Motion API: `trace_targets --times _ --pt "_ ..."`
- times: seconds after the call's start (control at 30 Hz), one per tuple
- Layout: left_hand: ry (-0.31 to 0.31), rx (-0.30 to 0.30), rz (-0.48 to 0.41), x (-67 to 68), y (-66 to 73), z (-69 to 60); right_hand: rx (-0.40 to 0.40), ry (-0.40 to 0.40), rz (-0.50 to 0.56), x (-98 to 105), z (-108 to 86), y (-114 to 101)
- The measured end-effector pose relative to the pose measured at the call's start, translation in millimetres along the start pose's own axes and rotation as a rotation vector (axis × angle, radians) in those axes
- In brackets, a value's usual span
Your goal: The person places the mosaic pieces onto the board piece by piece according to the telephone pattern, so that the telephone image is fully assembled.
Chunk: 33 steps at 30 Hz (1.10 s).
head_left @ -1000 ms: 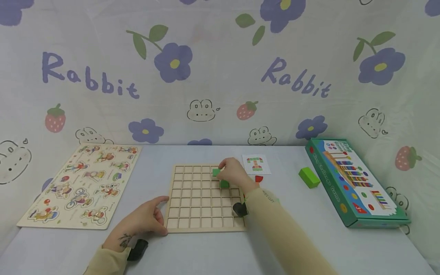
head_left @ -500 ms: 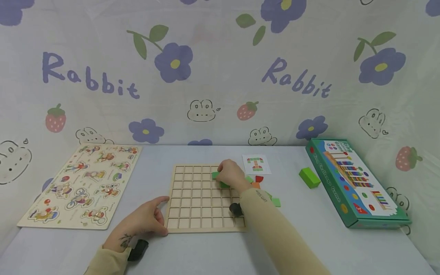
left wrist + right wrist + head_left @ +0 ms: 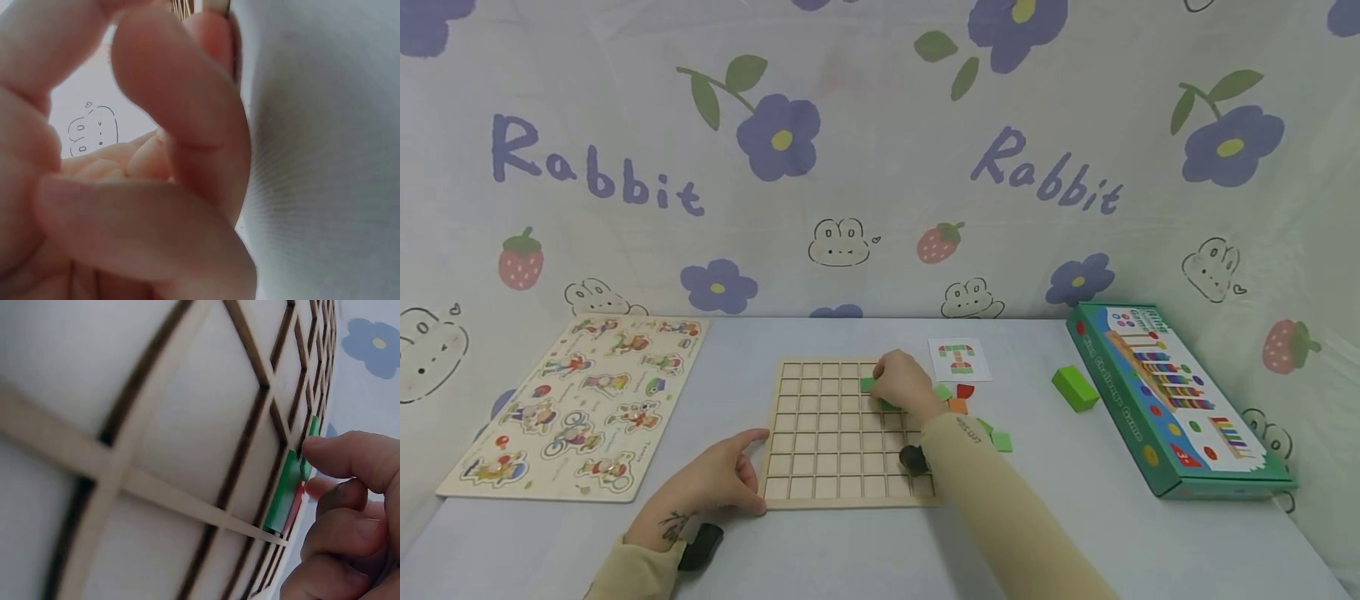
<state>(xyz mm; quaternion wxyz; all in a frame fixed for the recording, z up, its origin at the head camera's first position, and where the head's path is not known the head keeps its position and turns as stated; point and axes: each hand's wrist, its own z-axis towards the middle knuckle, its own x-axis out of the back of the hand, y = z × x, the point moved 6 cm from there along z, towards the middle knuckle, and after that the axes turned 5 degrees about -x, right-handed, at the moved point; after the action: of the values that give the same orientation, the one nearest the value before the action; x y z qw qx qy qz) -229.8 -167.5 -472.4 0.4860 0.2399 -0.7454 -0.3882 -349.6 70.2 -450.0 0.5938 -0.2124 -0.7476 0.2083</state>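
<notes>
A wooden grid board [image 3: 850,502] lies flat on the table, divided into square cells. My left hand [image 3: 711,479] touches its left edge with thumb and index finger set apart; the other fingers [image 3: 187,94] are bent. Over the board's upper right, my right hand [image 3: 906,385] pinches a flat green tile [image 3: 867,385], partly hidden by the fingers. Close beneath that hand sits another green tile [image 3: 284,494], in a cell. A red piece [image 3: 294,509] shows beside it in the right wrist view.
Right of the board lie loose pieces: a red one [image 3: 965,391], an orange one [image 3: 958,406] and several green ones [image 3: 1002,442]. Behind them is a pattern card [image 3: 959,359]. Further right are a green block [image 3: 1074,388] and a game box [image 3: 1180,400]. A picture puzzle [image 3: 580,408] lies left.
My right hand has shifted slightly toward me and left with the green tile, settling lower over the grid. Its sleeve has uncovered loose orange and green pieces. My left hand stays put.
</notes>
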Motion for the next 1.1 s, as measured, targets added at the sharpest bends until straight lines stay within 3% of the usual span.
trace_targets --times 0.1,0.27,0.37,0.43,0.57,0.77,0.93,1.1 --pt "-0.001 0.004 0.000 -0.2 -0.2 -0.6 0.008 -0.017 0.157 7 -1.4 4" --pt "-0.002 0.015 0.006 -0.6 0.4 -0.2 -0.036 -0.122 0.577 31 -11.9 20" --pt "-0.002 0.016 0.008 -0.6 1.4 0.1 -0.073 -0.132 0.739 49 -22.3 38" --pt "0.000 0.017 0.007 -0.5 2.0 0.1 -0.087 -0.111 0.785 59 -28.6 55" --pt "0.005 0.025 0.010 -0.4 2.7 -0.3 -0.142 -0.075 0.781 72 -41.2 94" --pt "0.003 0.023 0.004 -0.7 2.2 0.1 -0.261 -0.085 0.584 73 -63.1 149" --pt "0.002 0.014 0.003 -0.5 0.9 0.6 -0.282 -0.105 0.466 71 -77.9 172" --pt "0.004 0.022 0.003 -0.5 -0.7 0.2 -0.294 -0.120 0.395 68 -83.2 178"
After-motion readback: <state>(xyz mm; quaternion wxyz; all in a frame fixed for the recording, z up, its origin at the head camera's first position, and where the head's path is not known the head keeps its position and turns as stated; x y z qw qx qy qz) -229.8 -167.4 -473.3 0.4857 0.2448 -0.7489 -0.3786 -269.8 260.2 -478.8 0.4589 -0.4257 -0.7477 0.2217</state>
